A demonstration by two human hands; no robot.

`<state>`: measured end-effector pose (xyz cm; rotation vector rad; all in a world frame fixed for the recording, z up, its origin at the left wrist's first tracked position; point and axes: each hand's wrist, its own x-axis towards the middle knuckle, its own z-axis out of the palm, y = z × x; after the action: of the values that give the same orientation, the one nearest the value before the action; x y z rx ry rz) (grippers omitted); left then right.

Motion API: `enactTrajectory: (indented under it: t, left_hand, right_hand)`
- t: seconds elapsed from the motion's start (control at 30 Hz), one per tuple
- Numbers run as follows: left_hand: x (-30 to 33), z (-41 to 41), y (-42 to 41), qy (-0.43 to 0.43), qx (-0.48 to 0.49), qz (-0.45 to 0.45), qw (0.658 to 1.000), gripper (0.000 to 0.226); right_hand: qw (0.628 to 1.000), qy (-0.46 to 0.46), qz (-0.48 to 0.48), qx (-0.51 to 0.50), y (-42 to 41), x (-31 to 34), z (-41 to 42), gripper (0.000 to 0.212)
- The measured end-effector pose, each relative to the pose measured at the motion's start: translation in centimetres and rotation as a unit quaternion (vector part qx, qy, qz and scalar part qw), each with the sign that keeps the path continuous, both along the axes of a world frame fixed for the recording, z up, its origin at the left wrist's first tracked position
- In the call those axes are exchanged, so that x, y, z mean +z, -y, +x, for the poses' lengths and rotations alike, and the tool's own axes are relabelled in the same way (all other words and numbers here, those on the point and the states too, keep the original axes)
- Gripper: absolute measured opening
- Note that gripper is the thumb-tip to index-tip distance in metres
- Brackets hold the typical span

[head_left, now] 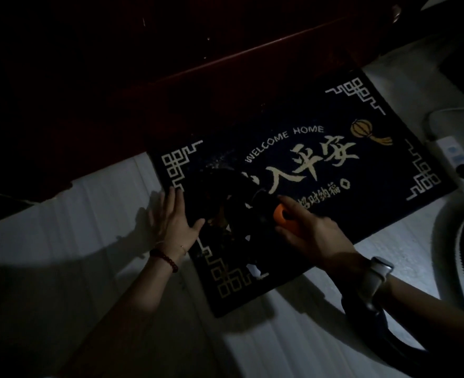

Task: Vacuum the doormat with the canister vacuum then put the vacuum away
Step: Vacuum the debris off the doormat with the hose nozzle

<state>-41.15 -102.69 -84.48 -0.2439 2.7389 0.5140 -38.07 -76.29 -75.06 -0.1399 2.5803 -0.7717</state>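
Since it's so dark, I can't see the vac head (pixel 225 192) well; it's a black lump on the left part of the mat (pixel 320 165), touching it, between my two hands. My right hand (pixel 315 236) has its fingers curled round the orange grip (pixel 281 214) of the vac. My left hand (pixel 174 216) lies flat on the mat's left edge, fingers straight and apart, pressing it down.

What could go wrong: the mat is thin, so I think the suck could pull it up or bunch it if my left hand lets go. My left thumb is v. close to the head, so it could get bumped. The hose (pixel 375 323) runs under my right arm and could snag. A power strip (pixel 454 159) sits just beside the mat's right end; a wide push could hit it.

The vac's long line runs from lower right to upper left, I think, head end pointing up-left. The mat's long side runs lower left to upper right.
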Motion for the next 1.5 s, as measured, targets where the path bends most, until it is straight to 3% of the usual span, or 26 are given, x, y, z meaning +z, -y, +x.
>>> enactTrajectory:
  t: [0.2,0.33,0.37,0.53,0.77,0.9,1.0,1.27,1.43,1.5]
  left_hand:
    - [0.1,0.3,0.2,0.049,0.0,-0.015,0.999,0.085]
    - [0.3,0.1,0.1,0.059,0.007,-0.02,0.998,0.084]
    - [0.4,0.0,0.1,0.061,0.006,-0.022,0.998,0.084]
    - [0.5,0.2,0.1,0.05,0.009,-0.036,0.998,0.082]
    - [0.5,0.4,0.6,0.065,-0.014,-0.042,0.997,0.083]
    - [0.7,0.3,0.5,0.068,-0.015,-0.058,0.996,0.084]
    - [0.8,0.3,0.4,0.069,-0.018,-0.066,0.995,0.084]
    - [0.8,0.1,0.5,0.08,-0.026,-0.071,0.994,0.084]
    - [0.9,0.3,0.5,0.068,-0.023,-0.076,0.994,0.081]
    - [0.9,0.3,0.6,0.065,-0.023,-0.072,0.995,0.081]
  right_hand:
    - [0.996,-0.025,0.056,0.059,1.4,-0.5,-0.1,0.063]
    - [0.992,-0.055,0.055,-0.096,-0.8,-0.2,-3.6,0.06]
    - [0.991,-0.071,0.066,-0.094,-0.7,-0.3,-3.9,0.059]
    - [0.995,-0.042,0.061,0.069,4.0,-2.0,-0.2,0.061]
    - [0.989,-0.064,0.095,-0.088,0.1,-0.6,-6.6,0.056]
    - [0.999,-0.03,0.023,0.003,3.5,-0.6,-4.1,0.056]
    - [0.998,-0.016,0.021,0.06,5.0,-0.6,-1.2,0.057]
    - [0.993,-0.032,0.069,-0.086,1.3,0.0,-7.1,0.056]
    - [0.997,0.014,-0.008,0.071,4.5,-1.2,-0.8,0.06]
    - [0.997,0.008,0.0,0.08,3.5,-1.1,-0.6,0.058]
